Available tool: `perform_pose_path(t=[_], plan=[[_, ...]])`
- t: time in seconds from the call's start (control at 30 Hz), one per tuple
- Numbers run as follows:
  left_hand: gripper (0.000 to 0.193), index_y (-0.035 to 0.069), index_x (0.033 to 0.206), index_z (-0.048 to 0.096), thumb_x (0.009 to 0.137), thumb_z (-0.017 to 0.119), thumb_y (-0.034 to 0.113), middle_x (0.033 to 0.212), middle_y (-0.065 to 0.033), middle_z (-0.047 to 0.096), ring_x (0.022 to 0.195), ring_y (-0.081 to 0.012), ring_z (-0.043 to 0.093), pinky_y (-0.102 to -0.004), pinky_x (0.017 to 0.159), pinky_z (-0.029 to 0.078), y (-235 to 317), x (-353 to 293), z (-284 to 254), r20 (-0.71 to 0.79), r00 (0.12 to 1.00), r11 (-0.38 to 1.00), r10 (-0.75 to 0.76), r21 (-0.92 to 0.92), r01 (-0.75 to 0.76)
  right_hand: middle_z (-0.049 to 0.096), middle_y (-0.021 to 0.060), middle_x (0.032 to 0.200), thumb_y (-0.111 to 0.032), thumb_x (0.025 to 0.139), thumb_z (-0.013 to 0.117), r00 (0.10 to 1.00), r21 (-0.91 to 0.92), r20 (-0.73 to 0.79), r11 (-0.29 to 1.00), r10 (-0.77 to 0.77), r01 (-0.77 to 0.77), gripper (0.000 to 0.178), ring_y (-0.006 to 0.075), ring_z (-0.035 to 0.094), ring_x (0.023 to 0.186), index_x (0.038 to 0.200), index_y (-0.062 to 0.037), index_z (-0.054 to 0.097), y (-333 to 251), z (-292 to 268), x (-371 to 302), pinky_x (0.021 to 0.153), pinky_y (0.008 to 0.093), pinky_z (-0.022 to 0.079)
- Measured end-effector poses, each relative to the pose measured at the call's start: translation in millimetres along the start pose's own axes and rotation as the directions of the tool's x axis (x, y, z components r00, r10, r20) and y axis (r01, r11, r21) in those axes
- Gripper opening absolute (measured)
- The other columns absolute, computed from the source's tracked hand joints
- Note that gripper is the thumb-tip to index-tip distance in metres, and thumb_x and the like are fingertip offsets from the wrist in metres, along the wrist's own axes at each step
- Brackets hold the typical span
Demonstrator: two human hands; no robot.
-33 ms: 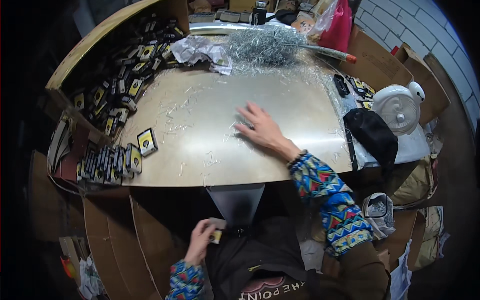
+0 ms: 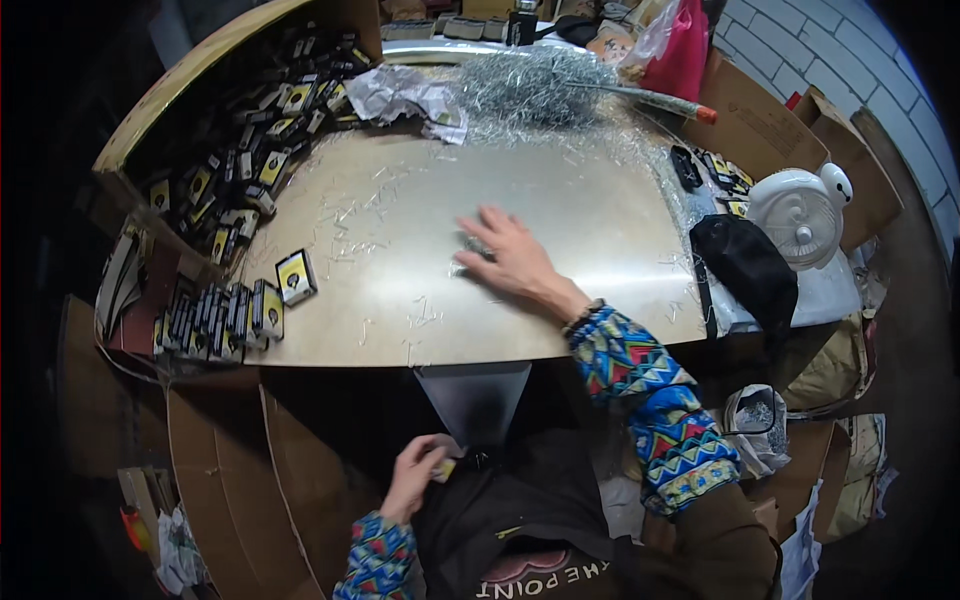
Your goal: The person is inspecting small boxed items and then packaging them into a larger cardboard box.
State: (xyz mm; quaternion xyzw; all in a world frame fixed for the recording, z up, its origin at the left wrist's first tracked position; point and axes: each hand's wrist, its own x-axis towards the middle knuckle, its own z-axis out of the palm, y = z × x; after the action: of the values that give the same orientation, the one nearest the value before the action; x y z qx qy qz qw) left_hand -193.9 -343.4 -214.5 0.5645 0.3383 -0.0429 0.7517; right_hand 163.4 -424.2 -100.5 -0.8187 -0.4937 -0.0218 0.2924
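Observation:
Down at the lap, below the table edge, my left hand (image 2: 412,477) is closed on a small box (image 2: 445,468) with a yellow side, mostly hidden by the fingers. My right hand (image 2: 520,262) lies palm down over the middle of the smooth metal table top (image 2: 590,310), fingers spread and slightly blurred. Some thin, shiny metal pieces show beneath its fingers. Toward the back rises a tangled heap of thin silvery metal pins (image 2: 535,90). A single black, white and yellow box (image 2: 296,277) stands at the left, beside a row of similar boxes (image 2: 222,322).
Many small boxes (image 2: 240,165) are piled against a curved cardboard wall (image 2: 150,120) at the left. Crumpled paper (image 2: 405,98) lies behind. A rod with an orange tip (image 2: 706,115) reaches toward the heap. On the right are a black pouch (image 2: 745,265) and a white fan (image 2: 800,225).
My right hand has slid slightly left across the table top. The left hand has shifted a little to the right with the small box.

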Motion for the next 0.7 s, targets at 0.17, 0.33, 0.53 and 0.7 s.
perform_pose_path(t=[0.17, 0.33, 0.53, 0.7], plan=[[0.025, 0.003, 0.112, 0.062, 0.089, 0.068, 0.007, 0.098, -0.0021, 0.065, 0.086, -0.0088, 0.06, -0.0226, 0.075, 0.048, -6.1, -0.9, 55.1, 0.073, 0.997, 0.959, 0.002, -0.283, 0.019, 0.043, 0.022, 0.145, -0.042, 0.095, 0.054, 0.973, -0.073, 0.074, 0.972, -0.219, 0.225, 0.045, 0.0424, 0.034, 0.138, 0.134, -0.0202, 0.055, -71.1, 37.2, -30.6, 0.113, 0.0521, 0.028], [0.024, 0.003, 0.112, 0.061, 0.088, 0.064, 0.002, 0.098, -0.0026, 0.066, 0.085, -0.0092, 0.06, -0.0233, 0.074, 0.049, -1.5, -14.3, 78.1, -0.029, 0.996, 0.841, -0.08, -0.538, 0.052, 0.045, 0.0221, 0.141, -0.029, 0.096, 0.054, 0.997, -0.123, -0.043, 0.991, -0.062, 0.056, 0.04, 0.0434, 0.036, 0.136, 0.133, -0.0123, 0.055, -110.8, 39.6, -85.7, 0.109, 0.0544, 0.032], [0.023, 0.003, 0.11, 0.062, 0.086, 0.062, 0.001, 0.093, -0.0026, 0.065, 0.083, -0.0095, 0.059, -0.0215, 0.074, 0.047, 4.7, -24.3, 85.8, -0.168, 0.977, 0.849, -0.129, -0.527, 0.022, 0.044, 0.0254, 0.141, -0.024, 0.095, 0.057, 0.984, -0.172, 0.174, 0.983, -0.04, 0.07, 0.043, 0.0449, 0.042, 0.131, 0.133, -0.0052, 0.053, -141.7, -6.5, -122.0, 0.105, 0.0531, 0.038], [0.044, 0.003, 0.126, 0.049, 0.085, 0.066, 0.007, 0.107, -0.0062, 0.062, 0.095, -0.0138, 0.058, -0.0285, 0.081, 0.048, 6.5, -29.4, 87.3, -0.121, 0.993, 0.954, 0.004, -0.298, -0.04, 0.063, 0.0137, 0.114, 0.002, 0.084, 0.057, 0.991, 0.372, 0.13, 0.926, 0.014, -0.062, 0.028, 0.032, 0.059, 0.104, 0.111, -0.0039, 0.065, -119.8, -34.1, -126.1, 0.089, 0.0375, 0.049]])
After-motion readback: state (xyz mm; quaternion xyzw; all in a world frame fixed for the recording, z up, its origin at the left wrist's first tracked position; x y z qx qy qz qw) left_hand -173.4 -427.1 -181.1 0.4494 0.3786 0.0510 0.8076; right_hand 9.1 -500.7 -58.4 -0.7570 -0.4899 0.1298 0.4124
